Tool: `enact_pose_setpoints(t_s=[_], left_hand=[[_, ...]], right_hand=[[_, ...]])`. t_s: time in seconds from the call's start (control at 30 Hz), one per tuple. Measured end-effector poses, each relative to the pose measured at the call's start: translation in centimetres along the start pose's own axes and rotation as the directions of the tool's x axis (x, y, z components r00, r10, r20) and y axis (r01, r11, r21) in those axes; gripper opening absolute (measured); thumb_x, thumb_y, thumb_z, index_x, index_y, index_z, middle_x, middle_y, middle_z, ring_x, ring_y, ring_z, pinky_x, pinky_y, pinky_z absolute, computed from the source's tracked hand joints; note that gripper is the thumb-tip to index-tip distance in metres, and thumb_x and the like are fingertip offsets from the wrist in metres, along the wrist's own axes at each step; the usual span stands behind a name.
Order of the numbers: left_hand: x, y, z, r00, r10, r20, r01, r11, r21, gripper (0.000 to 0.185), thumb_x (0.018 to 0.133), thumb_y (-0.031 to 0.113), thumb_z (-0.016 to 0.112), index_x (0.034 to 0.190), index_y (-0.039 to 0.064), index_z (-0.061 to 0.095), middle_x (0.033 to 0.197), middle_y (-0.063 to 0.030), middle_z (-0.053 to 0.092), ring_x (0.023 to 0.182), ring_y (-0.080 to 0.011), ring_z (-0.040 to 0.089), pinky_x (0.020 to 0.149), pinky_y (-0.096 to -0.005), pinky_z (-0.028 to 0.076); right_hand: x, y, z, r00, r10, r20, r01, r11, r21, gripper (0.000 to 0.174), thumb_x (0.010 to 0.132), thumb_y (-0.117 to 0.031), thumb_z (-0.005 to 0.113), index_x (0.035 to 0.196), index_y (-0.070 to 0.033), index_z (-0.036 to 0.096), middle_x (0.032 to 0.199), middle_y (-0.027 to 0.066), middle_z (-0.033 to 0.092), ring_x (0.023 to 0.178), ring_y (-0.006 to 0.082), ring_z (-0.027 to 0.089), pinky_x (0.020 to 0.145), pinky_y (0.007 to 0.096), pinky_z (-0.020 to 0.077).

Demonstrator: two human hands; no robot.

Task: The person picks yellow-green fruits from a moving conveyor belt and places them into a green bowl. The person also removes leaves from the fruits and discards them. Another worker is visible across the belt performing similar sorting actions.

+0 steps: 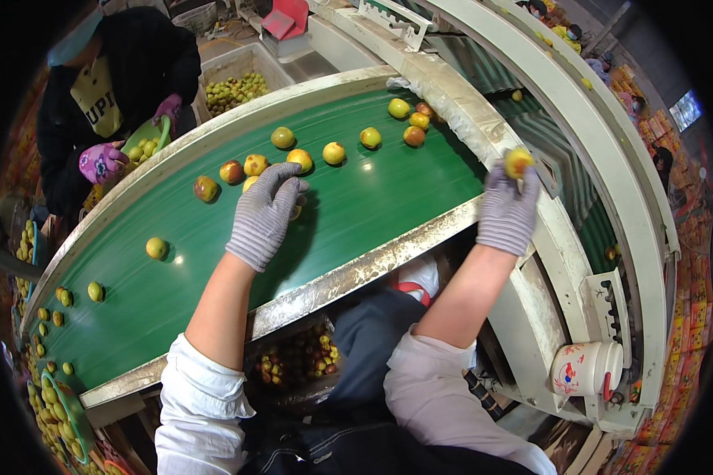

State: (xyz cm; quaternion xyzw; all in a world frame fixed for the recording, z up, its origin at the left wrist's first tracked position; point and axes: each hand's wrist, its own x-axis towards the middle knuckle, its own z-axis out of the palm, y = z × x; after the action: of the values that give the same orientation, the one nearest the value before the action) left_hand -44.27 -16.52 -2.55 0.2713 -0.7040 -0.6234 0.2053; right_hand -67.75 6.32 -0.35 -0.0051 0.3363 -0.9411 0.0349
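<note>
My right hand, in a striped grey knit glove, grips a yellow-red jujube above the pale frame at the right end of the green conveyor belt. Over the middle of the belt hovers my left hand, gloved alike, its fingers bent. A yellow jujube lies just beyond its fingertips. Another jujube shows partly below the fingers; whether the hand holds it is hidden. Brown-patched jujubes lie to the left of this hand, and several more are grouped near the belt's far right end.
Across the belt, a person in patterned gloves holds a green basin of fruit. A white crate of jujubes stands behind. Below the belt sits a container of fruit. A white jug and a curved rail are at right.
</note>
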Motion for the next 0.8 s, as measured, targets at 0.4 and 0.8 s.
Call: enact_pose_setpoints(t_s=[0.4, 0.8], left_hand=[[1.9, -3.2, -2.2, 0.825, 0.512, -0.24, -0.182, 0.642, 0.744, 0.036, 0.081, 0.013, 0.066, 0.116, 0.007, 0.062, 0.124, -0.0161, 0.059, 0.117, -0.0357, 0.054, 0.103, -0.0415, 0.041], [0.7, -1.9, -0.6, 0.85, 0.51, -0.133, -0.394, 0.783, 0.482, 0.02, 0.081, 0.006, 0.067, 0.1, 0.003, 0.066, 0.108, -0.0151, 0.064, 0.1, -0.0312, 0.063, 0.089, -0.0349, 0.05]], right_hand=[[-2.7, 4.0, 2.2, 0.993, 0.089, 0.081, -0.077, 0.987, -0.14, 0.035, 0.094, -0.016, 0.054, 0.122, 0.003, 0.048, 0.1, 0.0184, 0.062, 0.086, 0.0273, 0.065, 0.078, 0.0388, 0.0579], [-6.8, 8.9, 4.4, 0.853, 0.209, 0.478, 0.406, 0.307, -0.861, 0.024, 0.089, -0.015, 0.064, 0.109, -0.002, 0.064, 0.087, 0.0121, 0.069, 0.071, 0.0163, 0.066, 0.069, 0.0294, 0.0535]])
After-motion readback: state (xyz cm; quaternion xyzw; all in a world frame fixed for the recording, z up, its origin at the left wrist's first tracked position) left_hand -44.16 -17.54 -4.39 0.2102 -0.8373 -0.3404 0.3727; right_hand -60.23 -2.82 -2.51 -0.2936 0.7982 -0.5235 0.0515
